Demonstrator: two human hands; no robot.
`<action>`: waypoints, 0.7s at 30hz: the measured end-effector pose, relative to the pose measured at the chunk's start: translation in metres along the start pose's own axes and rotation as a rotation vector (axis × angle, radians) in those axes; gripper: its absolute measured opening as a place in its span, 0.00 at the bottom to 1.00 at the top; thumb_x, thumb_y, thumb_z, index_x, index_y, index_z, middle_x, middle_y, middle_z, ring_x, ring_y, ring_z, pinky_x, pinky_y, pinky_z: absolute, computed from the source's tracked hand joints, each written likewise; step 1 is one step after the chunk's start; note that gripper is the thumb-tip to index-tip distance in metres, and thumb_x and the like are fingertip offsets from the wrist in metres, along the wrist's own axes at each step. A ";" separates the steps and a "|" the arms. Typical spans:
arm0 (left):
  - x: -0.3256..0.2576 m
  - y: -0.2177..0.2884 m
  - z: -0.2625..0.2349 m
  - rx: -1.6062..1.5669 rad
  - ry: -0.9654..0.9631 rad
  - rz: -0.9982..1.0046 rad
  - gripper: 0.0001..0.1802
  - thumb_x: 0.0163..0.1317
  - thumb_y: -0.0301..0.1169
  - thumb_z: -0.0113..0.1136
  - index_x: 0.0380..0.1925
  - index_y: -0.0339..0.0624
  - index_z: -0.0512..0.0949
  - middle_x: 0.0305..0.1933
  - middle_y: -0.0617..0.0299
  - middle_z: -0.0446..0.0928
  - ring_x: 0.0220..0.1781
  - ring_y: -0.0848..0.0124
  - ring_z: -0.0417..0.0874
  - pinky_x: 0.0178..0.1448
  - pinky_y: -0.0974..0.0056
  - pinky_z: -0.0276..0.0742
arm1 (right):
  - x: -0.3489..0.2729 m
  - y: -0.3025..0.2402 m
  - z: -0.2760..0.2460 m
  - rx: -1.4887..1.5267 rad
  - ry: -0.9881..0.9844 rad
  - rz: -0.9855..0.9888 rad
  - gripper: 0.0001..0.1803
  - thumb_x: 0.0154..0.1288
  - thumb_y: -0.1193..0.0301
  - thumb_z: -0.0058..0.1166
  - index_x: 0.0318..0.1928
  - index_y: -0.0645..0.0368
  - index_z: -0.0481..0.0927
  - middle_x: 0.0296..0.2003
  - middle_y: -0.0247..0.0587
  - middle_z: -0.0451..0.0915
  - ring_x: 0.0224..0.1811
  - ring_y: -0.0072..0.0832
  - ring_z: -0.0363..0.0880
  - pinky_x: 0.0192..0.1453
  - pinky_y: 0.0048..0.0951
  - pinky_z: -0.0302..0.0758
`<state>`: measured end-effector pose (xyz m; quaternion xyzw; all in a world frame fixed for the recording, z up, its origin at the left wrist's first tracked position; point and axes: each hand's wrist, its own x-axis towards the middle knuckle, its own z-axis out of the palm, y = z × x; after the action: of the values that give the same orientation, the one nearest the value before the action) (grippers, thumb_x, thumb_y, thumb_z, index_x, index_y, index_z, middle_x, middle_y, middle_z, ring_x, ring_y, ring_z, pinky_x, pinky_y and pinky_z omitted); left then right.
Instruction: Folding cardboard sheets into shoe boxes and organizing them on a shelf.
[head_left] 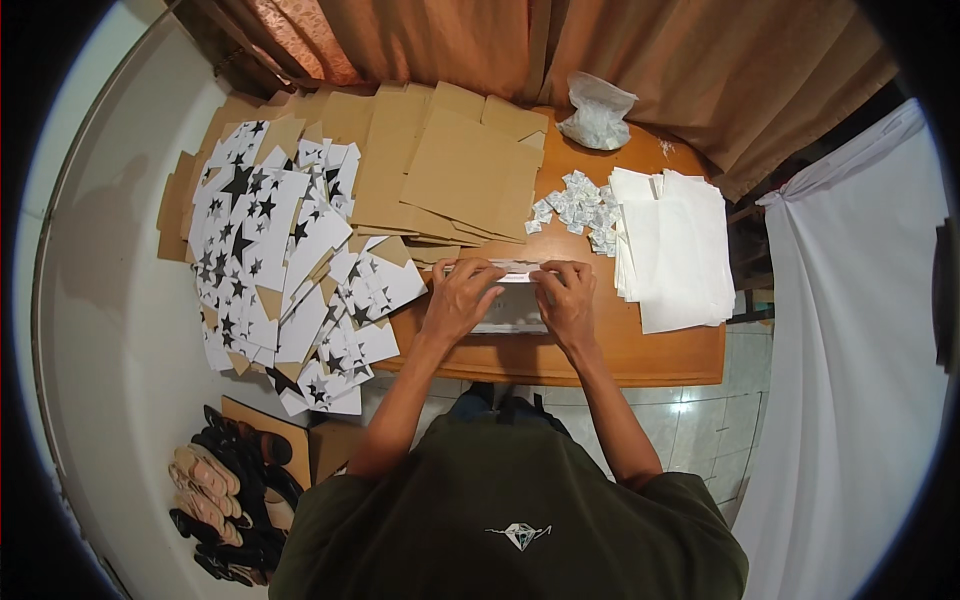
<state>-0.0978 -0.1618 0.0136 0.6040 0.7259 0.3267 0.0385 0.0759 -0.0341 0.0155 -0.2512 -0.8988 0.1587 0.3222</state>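
Note:
At the near edge of the table, a small white cardboard box (508, 318) stands in front of me. My left hand (462, 298) pinches the left part of its far upper edge, thumb and fingers closed on the board. The right part of that edge is between the bent fingers and thumb of my right hand (566, 302). A strip of the box's flap shows between both hands. Just beyond lie brown cardboard sheets (470, 170), and small white sachets (575, 204) are heaped to the right of these.
Flat white cardboard pieces with black stars (245, 235) overlap across the table's left side. White paper sheets (682, 255) form a stack at the right. A plastic bag (597, 112) sits near the brown curtain (690, 70). Shoes (215, 490) lie low at the left.

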 end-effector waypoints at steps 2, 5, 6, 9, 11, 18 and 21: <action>-0.011 0.007 0.003 0.044 -0.018 -0.002 0.17 0.61 0.33 0.70 0.50 0.51 0.82 0.50 0.64 0.79 0.56 0.63 0.80 0.66 0.47 0.60 | -0.015 0.007 0.006 0.032 -0.005 -0.030 0.15 0.53 0.78 0.66 0.43 0.51 0.84 0.48 0.33 0.80 0.52 0.39 0.73 0.56 0.44 0.68; -0.029 0.016 0.009 0.095 -0.068 -0.031 0.19 0.60 0.31 0.70 0.52 0.52 0.80 0.53 0.65 0.78 0.60 0.64 0.78 0.67 0.45 0.58 | -0.037 0.004 0.005 0.019 -0.030 -0.059 0.15 0.57 0.77 0.63 0.45 0.50 0.83 0.51 0.36 0.79 0.54 0.41 0.72 0.56 0.43 0.69; -0.036 0.020 0.011 0.099 -0.100 -0.058 0.20 0.60 0.30 0.70 0.52 0.51 0.80 0.54 0.65 0.77 0.61 0.65 0.77 0.68 0.44 0.58 | -0.043 0.004 0.005 0.027 -0.027 -0.057 0.15 0.57 0.77 0.63 0.45 0.50 0.83 0.51 0.36 0.79 0.54 0.41 0.72 0.56 0.43 0.69; -0.047 0.033 0.017 0.149 -0.005 -0.037 0.19 0.59 0.28 0.69 0.51 0.52 0.80 0.54 0.62 0.76 0.63 0.62 0.76 0.68 0.45 0.57 | -0.056 0.003 0.004 0.010 -0.061 -0.086 0.14 0.58 0.77 0.64 0.45 0.51 0.83 0.51 0.37 0.79 0.55 0.40 0.72 0.56 0.43 0.69; -0.056 0.045 0.021 0.194 0.079 -0.055 0.20 0.58 0.27 0.69 0.51 0.51 0.80 0.55 0.60 0.76 0.64 0.61 0.75 0.68 0.45 0.57 | -0.066 -0.005 0.001 0.005 0.063 -0.074 0.14 0.58 0.76 0.64 0.46 0.53 0.83 0.48 0.39 0.79 0.52 0.40 0.73 0.54 0.42 0.70; -0.131 0.031 0.059 0.234 0.191 -0.139 0.21 0.60 0.26 0.65 0.55 0.42 0.78 0.56 0.57 0.75 0.63 0.59 0.74 0.66 0.47 0.60 | -0.120 0.007 0.025 0.018 -0.022 -0.099 0.17 0.57 0.75 0.65 0.48 0.58 0.82 0.45 0.43 0.79 0.51 0.42 0.76 0.56 0.42 0.73; -0.137 0.008 0.069 0.279 0.063 -0.098 0.20 0.61 0.27 0.64 0.55 0.43 0.79 0.54 0.59 0.75 0.62 0.61 0.75 0.65 0.47 0.60 | -0.125 0.021 0.034 -0.027 -0.107 -0.112 0.18 0.57 0.74 0.62 0.49 0.58 0.82 0.48 0.43 0.79 0.55 0.42 0.76 0.61 0.42 0.72</action>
<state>-0.0235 -0.2554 -0.0826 0.5568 0.7937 0.2392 -0.0528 0.1438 -0.0899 -0.0819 -0.1960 -0.9295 0.1413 0.2787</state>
